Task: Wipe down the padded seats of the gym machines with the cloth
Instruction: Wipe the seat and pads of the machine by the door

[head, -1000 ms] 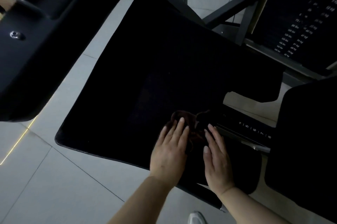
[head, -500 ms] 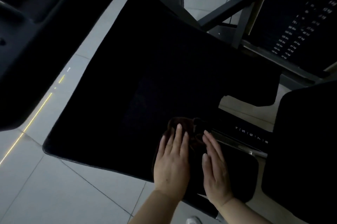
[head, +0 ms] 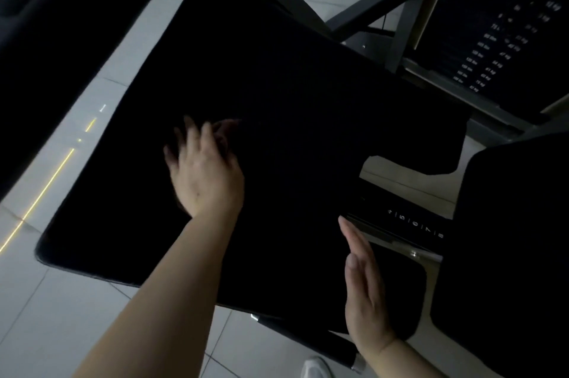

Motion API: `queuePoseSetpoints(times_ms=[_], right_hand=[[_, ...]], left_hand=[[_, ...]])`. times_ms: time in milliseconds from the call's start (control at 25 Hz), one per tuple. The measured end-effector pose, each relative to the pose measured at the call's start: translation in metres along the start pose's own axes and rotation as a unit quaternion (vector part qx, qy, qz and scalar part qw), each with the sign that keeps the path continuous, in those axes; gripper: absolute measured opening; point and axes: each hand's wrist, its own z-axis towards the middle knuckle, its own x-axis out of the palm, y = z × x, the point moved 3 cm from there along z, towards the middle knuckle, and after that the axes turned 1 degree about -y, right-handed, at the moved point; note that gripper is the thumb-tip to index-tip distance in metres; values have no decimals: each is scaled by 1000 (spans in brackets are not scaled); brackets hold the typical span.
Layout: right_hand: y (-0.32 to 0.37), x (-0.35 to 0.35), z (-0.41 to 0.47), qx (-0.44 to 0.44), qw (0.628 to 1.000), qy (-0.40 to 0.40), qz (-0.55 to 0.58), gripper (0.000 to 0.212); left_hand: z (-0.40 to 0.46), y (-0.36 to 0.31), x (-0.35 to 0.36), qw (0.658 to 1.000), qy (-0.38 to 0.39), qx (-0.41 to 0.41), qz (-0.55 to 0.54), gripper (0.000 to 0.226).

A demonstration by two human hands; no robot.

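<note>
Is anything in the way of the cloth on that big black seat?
Nothing visible. The left hand presses the cloth on the padded seat, whose dark surface ahead looks bare. The right hand rests near its right edge.

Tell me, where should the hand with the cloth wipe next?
Probably toward the far corner: the left hand presses the dark cloth mid-way along the big black padded seat, with much seat beyond it; the right hand rests flat at the near edge.

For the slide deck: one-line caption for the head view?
Left hand presses a dark cloth across the black padded seat; right hand rests flat near its edge.
</note>
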Motion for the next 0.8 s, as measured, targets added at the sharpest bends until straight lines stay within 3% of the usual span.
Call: queuePoseSetpoints(times_ms=[120,280,360,480,560,680,800], right_hand=[[8,-18,4,4,998,-63,17,71],[14,-49,6,-20,993,-117,-13,73],[13,-59,-1,-15,993,-115,-22,72],[11,-64,-16,-6,994,-104,-23,75],[11,-63,-21,-6,996,-87,-23,76],[17,-64,-16,-20,996,-80,-32,74],[25,-67,-1,-30,994,-95,-40,76]], left_hand=[[-52,-42,18,986,9,165,12,51],[-177,-68,40,928,121,353,17,54],[-213,-73,49,893,164,417,32,56],[-200,-57,45,851,165,495,57,55],[-168,-27,32,885,140,440,64,57],[-145,-3,20,960,74,259,70,58],[-178,-51,42,969,123,211,34,67]])
